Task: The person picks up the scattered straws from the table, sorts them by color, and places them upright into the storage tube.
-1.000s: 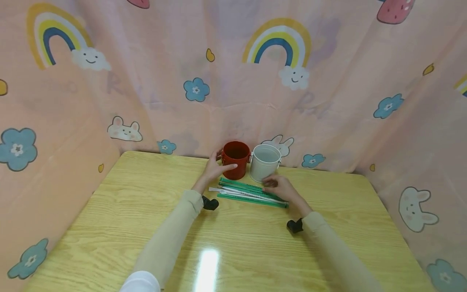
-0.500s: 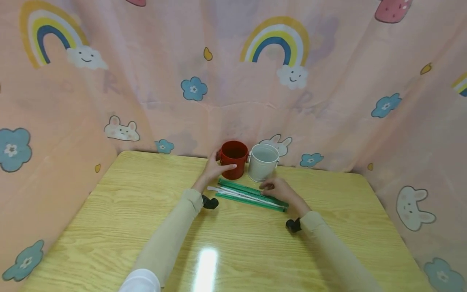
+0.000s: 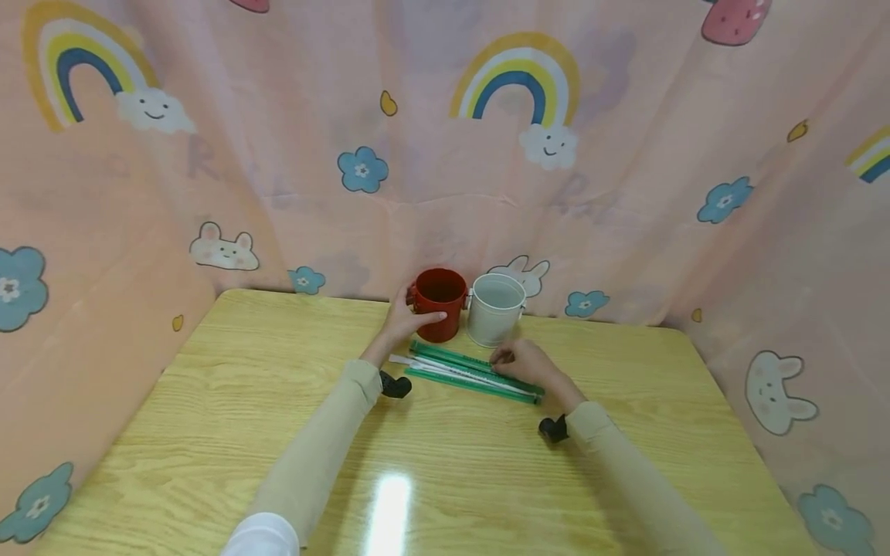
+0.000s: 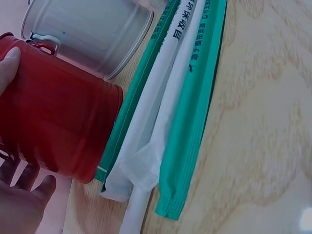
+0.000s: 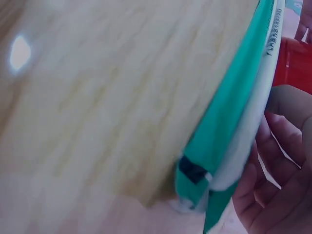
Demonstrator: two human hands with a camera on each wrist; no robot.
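Now, on the wood-grain table (image 3: 487, 479), the left hand (image 3: 403, 319) grips the red pail (image 3: 450, 313) beside the white pail (image 3: 492, 323); the right hand (image 3: 524, 363), fingers curled, has eased toward the green-and-white wrapped straws (image 3: 459, 374) in front, making them the focus; any pinch I cannot tell.

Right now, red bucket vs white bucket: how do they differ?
Colour: the red bucket is red inside and out; the white bucket is whitish.
Contact: the left hand holds the red bucket; neither hand grips the white bucket.
Place: red bucket on the person's left, white bucket right.
Shared: both upright, open-topped, similar size.
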